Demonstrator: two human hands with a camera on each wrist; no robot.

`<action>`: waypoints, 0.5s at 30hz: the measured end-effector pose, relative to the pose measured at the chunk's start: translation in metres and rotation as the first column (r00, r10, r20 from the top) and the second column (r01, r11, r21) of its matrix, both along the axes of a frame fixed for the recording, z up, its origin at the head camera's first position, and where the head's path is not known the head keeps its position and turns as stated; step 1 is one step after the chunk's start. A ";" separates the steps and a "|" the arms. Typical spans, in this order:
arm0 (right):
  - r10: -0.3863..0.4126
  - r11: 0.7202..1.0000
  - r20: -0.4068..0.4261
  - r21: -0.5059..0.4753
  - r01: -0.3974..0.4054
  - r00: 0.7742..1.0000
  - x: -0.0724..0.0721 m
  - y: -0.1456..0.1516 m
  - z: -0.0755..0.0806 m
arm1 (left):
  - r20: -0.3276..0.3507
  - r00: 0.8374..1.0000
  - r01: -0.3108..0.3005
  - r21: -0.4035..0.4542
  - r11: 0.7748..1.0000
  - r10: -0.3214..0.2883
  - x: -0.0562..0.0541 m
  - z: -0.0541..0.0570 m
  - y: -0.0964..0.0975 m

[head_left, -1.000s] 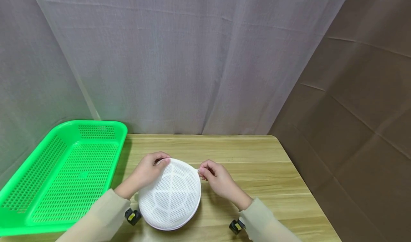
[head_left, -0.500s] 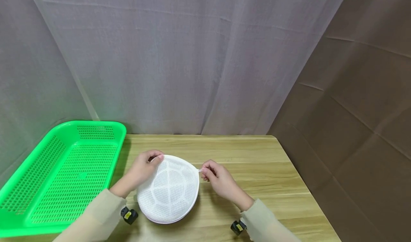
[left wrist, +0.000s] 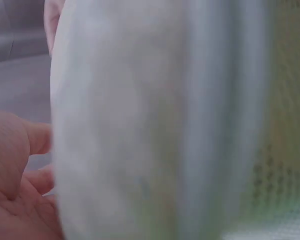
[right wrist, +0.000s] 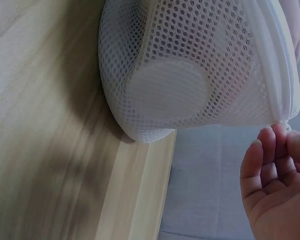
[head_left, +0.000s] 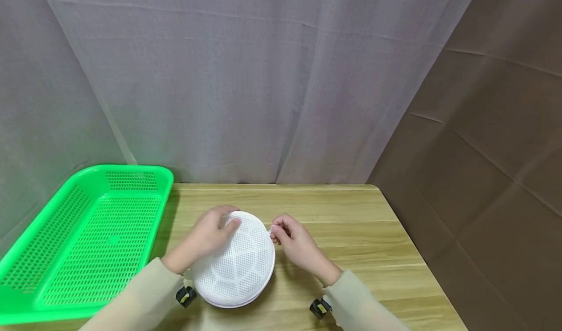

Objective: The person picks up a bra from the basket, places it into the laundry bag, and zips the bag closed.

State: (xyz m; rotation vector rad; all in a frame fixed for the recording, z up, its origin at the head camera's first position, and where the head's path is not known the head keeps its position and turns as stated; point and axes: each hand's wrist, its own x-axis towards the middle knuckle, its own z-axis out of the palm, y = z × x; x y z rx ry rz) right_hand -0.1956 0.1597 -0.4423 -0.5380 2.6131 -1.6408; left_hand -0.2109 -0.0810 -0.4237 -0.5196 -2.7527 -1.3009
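Observation:
A round white mesh laundry bag (head_left: 241, 267) stands on the table in front of me, its drum-like side visible in the right wrist view. My left hand (head_left: 210, 236) holds its far left rim, thumb on the mesh top and fingers over the far side. At the right edge, my right hand (head_left: 296, 243) pinches the small zipper pull (right wrist: 288, 126) between thumb and forefinger. The white zipper band (right wrist: 275, 60) runs along the rim. Through the mesh a pale round shape (right wrist: 167, 92) shows at the side. Blurred bag wall (left wrist: 120, 120) fills most of the left wrist view.
To the left sits a large green plastic basket (head_left: 164, 194) with slotted sides and bottom. The wooden table (head_left: 360, 233) extends to the right of the bag. Grey cloth (head_left: 219, 87) hangs behind, and a brown panel (head_left: 483, 175) stands on the right.
My left hand first shifts left along the rim, then back right, its thumb now further over the mesh top. The right hand stays at the zipper pull, drawn slightly left with the bag's edge.

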 end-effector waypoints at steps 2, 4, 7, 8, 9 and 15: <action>0.008 1.000 -0.001 0.001 -0.008 1.000 0.000 -0.001 0.001 | -0.026 1.000 0.005 -0.048 0.999 -0.007 0.004 0.001 0.007; 0.018 1.000 -0.008 0.010 -0.018 1.000 0.001 -0.003 0.003 | -0.050 0.999 0.012 -0.085 0.996 -0.017 0.007 0.002 0.014; 0.037 0.999 -0.017 0.029 -0.036 0.999 0.001 -0.005 0.004 | -0.083 0.995 0.044 -0.114 0.992 -0.053 0.011 0.000 0.021; 0.042 0.999 -0.018 0.035 -0.041 0.999 0.001 -0.005 0.005 | -0.100 0.993 0.052 -0.121 0.991 -0.064 0.012 -0.001 0.023; 0.047 0.998 -0.018 0.037 -0.046 0.999 0.001 -0.006 0.004 | -0.114 0.991 0.056 -0.123 0.991 -0.071 0.012 -0.002 0.024; 0.066 0.997 -0.004 0.044 -0.065 0.998 0.001 -0.006 0.002 | -0.129 0.990 0.044 -0.057 0.997 -0.051 0.010 -0.009 0.025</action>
